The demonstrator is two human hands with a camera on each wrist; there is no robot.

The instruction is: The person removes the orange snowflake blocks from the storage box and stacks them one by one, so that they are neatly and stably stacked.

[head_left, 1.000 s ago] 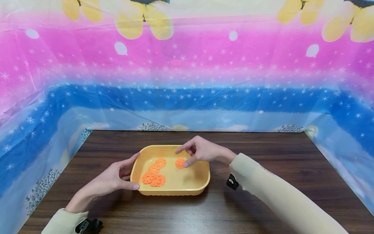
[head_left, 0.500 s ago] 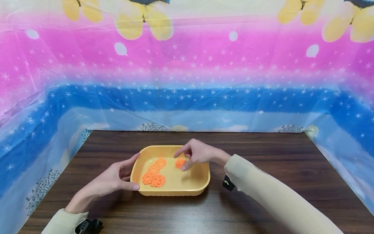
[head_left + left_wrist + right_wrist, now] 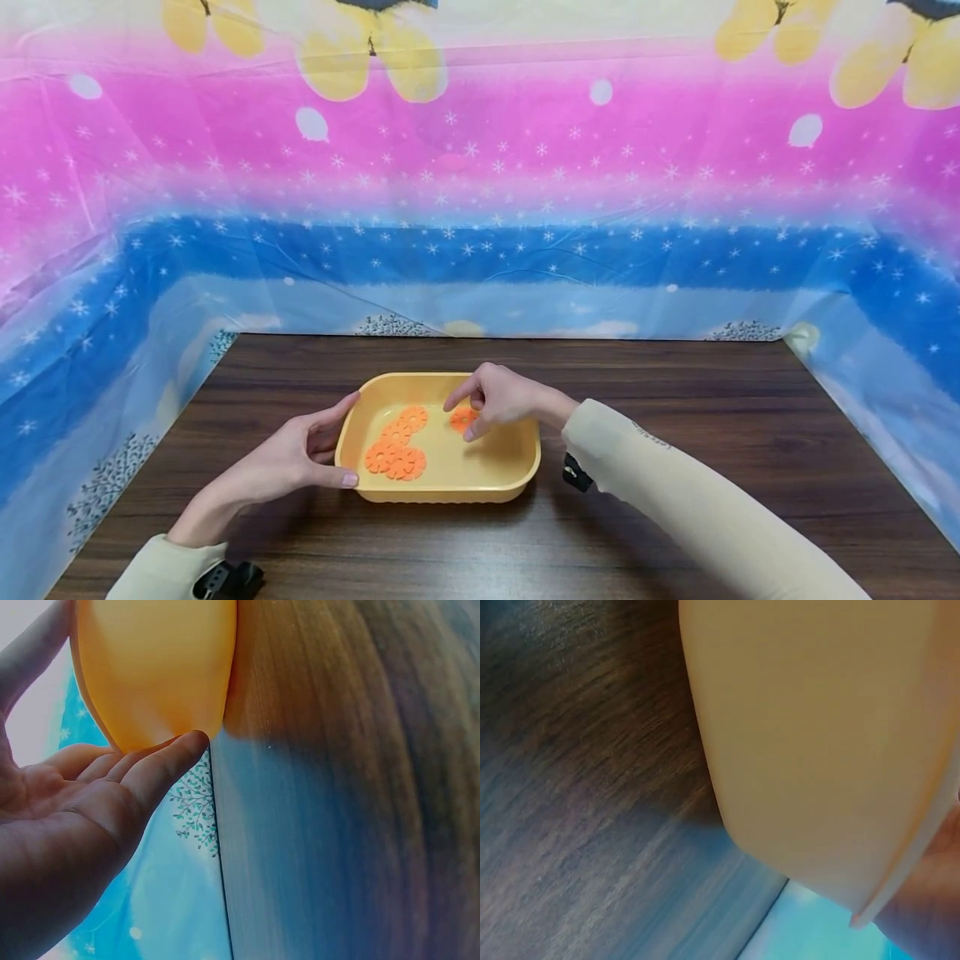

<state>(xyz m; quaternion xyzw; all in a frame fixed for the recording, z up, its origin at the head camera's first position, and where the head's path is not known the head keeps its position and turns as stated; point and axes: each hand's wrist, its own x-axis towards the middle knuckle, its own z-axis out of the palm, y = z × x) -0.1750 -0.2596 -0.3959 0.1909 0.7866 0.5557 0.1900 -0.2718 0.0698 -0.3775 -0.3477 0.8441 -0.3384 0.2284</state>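
A yellow rectangular tray (image 3: pixel 480 482) stands on the table in the head view. Along its left side my left hand (image 3: pixel 292 454) holds it, thumb at the near corner and fingers towards the far one. Its fingers (image 3: pixel 161 766) lie against the tray wall in the left wrist view. Several orange notched discs (image 3: pixel 396 433) lie overlapping in the tray's left half. Over the right half reaches my right hand (image 3: pixel 501 398), index finger and thumb spread apart. A single orange disc (image 3: pixel 461 419) lies beneath it, partly covered by the hand, with the thumb tip right at its edge.
The dark wood-grain table (image 3: pixel 637 367) extends around the tray. A printed cloth (image 3: pixel 480 250) in pink and blue hangs along the back and both sides of the table.
My right hand has shifted slightly left and lower over the single disc, covering more of it. The left hand, the tray and the discs stay in place.
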